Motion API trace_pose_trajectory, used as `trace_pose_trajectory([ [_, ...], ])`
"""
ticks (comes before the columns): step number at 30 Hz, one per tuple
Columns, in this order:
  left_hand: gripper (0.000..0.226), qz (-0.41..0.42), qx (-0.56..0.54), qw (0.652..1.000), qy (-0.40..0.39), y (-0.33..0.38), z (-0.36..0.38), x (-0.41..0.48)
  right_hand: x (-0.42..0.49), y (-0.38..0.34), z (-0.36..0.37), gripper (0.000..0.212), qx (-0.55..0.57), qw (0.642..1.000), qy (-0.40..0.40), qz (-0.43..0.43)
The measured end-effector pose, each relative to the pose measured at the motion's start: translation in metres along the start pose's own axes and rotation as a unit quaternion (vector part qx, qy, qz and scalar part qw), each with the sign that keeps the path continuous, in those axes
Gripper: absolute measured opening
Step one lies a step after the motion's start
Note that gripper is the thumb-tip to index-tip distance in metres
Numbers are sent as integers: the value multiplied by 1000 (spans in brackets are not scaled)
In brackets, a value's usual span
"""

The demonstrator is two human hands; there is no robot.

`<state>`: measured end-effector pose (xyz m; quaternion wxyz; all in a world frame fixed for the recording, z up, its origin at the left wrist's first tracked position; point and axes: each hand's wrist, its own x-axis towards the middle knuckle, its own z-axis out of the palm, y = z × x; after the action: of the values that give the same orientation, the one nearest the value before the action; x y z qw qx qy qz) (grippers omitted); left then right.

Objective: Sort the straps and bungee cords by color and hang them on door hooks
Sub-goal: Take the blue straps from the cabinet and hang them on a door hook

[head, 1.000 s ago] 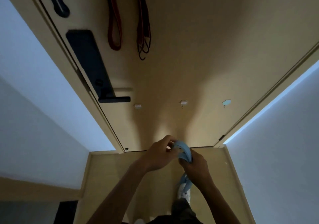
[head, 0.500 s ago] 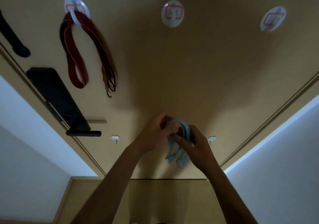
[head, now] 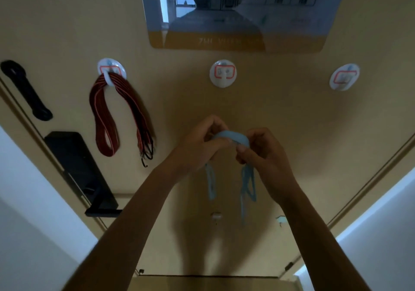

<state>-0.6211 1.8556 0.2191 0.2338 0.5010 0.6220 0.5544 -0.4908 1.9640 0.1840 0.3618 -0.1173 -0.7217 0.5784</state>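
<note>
A light blue strap (head: 231, 136) arches between my two hands in front of the tan door (head: 280, 120), and its ends hang down below them. My left hand (head: 199, 142) pinches the strap's left side. On the strap's right side my right hand (head: 260, 149) pinches it. A white round hook (head: 111, 69) at the upper left carries a red strap (head: 103, 120) and red bungee cords (head: 139, 120). The middle hook (head: 223, 73) and the right hook (head: 344, 77) are bare, above my hands.
A black lock plate with lever handle (head: 83, 171) sits at the door's left edge, with a black latch piece (head: 24, 88) above it. A framed notice (head: 242, 12) is fixed high on the door. Pale walls flank the door.
My head tilted up, so the hooks and notice dropped into view. Both hands rose with the blue strap and spread it into an arch, with its ends now hanging apart.
</note>
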Motion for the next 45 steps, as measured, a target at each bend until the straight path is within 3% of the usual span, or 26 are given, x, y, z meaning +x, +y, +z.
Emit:
trace_pose_trajectory([
  [4,14,-4,51,999,-3,13,-14,16,25,-18,-4,23,5,1000,-15,-9],
  [7,16,0,75,997,-2,20,-23,27,41,-30,-7,14,-20,999,-29,11],
  [12,16,38,129,991,23,28,-31,43,66,-44,-3,24,-60,997,-20,38],
  [17,20,72,161,983,58,32,-43,59,80,-52,-5,15,-110,994,-10,-7],
  [22,16,119,160,976,83,37,-47,67,92,-57,-7,25,-207,976,26,-62],
  [27,9,173,157,966,110,43,-51,78,107,-67,-9,18,-196,976,41,-87],
  [33,5,235,210,930,191,46,-53,87,120,-67,0,5,-291,938,101,-161],
  [41,5,207,250,919,223,32,-46,87,125,-57,0,10,-325,931,115,-122],
  [45,8,203,275,922,180,31,-49,87,127,-62,-4,12,-366,921,90,-103],
])
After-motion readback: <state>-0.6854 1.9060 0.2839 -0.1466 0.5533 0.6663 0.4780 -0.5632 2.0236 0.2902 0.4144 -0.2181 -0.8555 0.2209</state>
